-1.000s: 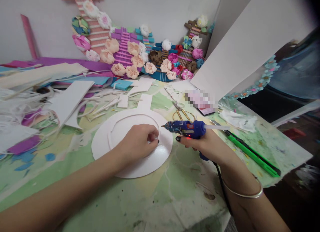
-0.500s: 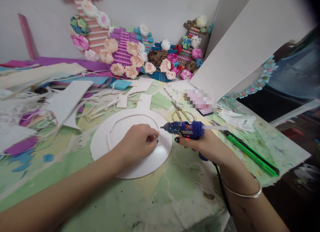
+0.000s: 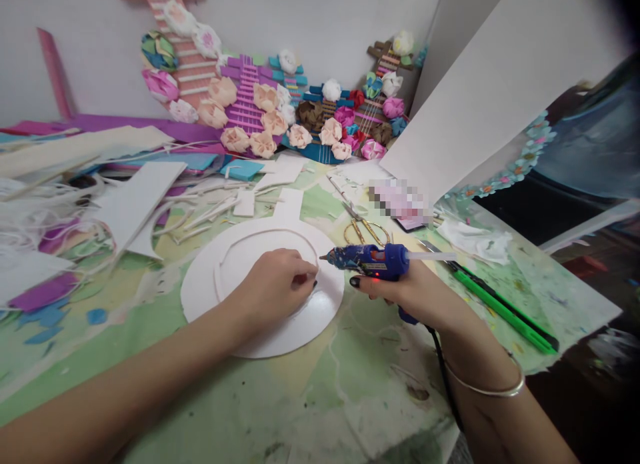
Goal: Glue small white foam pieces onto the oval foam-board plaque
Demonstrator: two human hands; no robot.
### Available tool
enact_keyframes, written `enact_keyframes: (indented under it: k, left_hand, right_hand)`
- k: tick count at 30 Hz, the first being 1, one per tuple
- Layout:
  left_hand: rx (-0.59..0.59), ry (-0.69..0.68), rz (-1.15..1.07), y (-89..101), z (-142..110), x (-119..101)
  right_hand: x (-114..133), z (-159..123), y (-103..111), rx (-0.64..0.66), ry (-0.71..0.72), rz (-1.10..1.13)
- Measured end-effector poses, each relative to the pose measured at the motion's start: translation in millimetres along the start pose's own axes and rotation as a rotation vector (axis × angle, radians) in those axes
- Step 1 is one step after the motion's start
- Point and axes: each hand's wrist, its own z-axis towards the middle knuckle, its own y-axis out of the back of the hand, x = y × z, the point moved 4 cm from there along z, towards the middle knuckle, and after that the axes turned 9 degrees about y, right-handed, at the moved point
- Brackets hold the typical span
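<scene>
A white round board with a short neck lies flat in front of me. A thin white strip makes an arc on its face. My left hand rests over the board, thumb and fingers pinched together at the strip's right end; the fingertips are partly hidden. In my right hand is a blue hot glue gun, held sideways with a clear glue stick out of its back and a red light lit. Its nozzle points left, just short of my left fingers and the strip.
Gold-handled scissors, a phone and a green utility knife lie to the right. White cords and foam scraps crowd the left. Flower-covered guitar-shaped crafts lean on the back wall. A black cable hangs below the glue gun.
The gap between my left thumb and fingers has narrowed slightly. My right hand and the glue gun stay almost where they were.
</scene>
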Motion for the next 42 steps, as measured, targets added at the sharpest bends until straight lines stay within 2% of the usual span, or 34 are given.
enact_keyframes:
  k: [12, 18, 24, 38, 42]
  left_hand:
    - [-0.01, -0.042, 0.043, 0.2, -4.1, -2.4]
    - [0.006, -0.027, 0.053, 0.1, -4.4, -3.1]
    - [-0.003, -0.043, 0.061, -0.1, -4.9, -2.0]
    - [-0.041, -0.066, 0.017, 0.4, -6.0, -2.2]
    - [-0.028, -0.05, 0.04, -0.4, -6.1, -1.9]
  right_hand:
    - [0.0, 1.1, -3.1, 0.039, 0.033, 0.025]
    - [-3.1, 0.1, -2.6, 0.055, -0.002, 0.035]
    - [0.6, -1.5, -0.4, 0.081, 0.062, 0.05]
    - [-2.2, -0.4, -0.6, 0.08, 0.019, 0.069]
    - [1.4, -1.3, -0.3, 0.075, 0.057, 0.091]
